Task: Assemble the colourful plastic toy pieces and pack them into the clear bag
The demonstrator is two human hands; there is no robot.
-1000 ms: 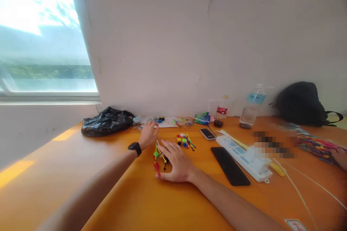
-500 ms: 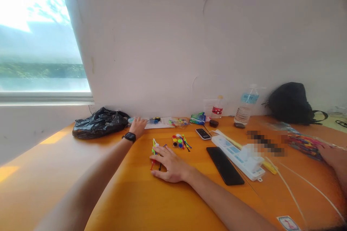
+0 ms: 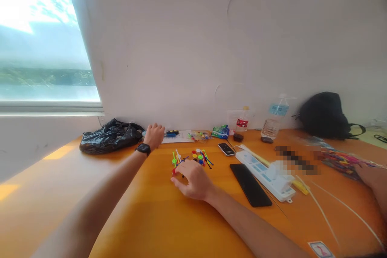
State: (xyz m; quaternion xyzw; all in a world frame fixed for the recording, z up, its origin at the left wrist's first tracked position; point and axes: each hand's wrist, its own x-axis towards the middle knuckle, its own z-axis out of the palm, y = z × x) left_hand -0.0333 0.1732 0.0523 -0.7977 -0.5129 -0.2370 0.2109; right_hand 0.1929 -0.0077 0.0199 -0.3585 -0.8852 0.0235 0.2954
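Small colourful plastic pieces, thin sticks with round discs, lie in a loose group on the wooden table. My right hand hovers over their near side, fingers bent and the thumb apart from them. A red disc shows by its index fingertip; some pieces are hidden beneath the hand. Just right is a second cluster, with round discs in rows and sticks beside them. At the back, my left hand, with a black watch, has its fingers curled down by a pale clear packet; what they hold is hidden.
A black plastic bag sits left of my left hand. Along the wall are a paper sheet, a packet of coloured pieces and bottles. A phone, black slab and power strip lie right. Another person's hand is far right.
My right hand has lifted and shifted slightly right, baring more of the sticks and discs. My left hand's fingers look more curled, and it has moved little.
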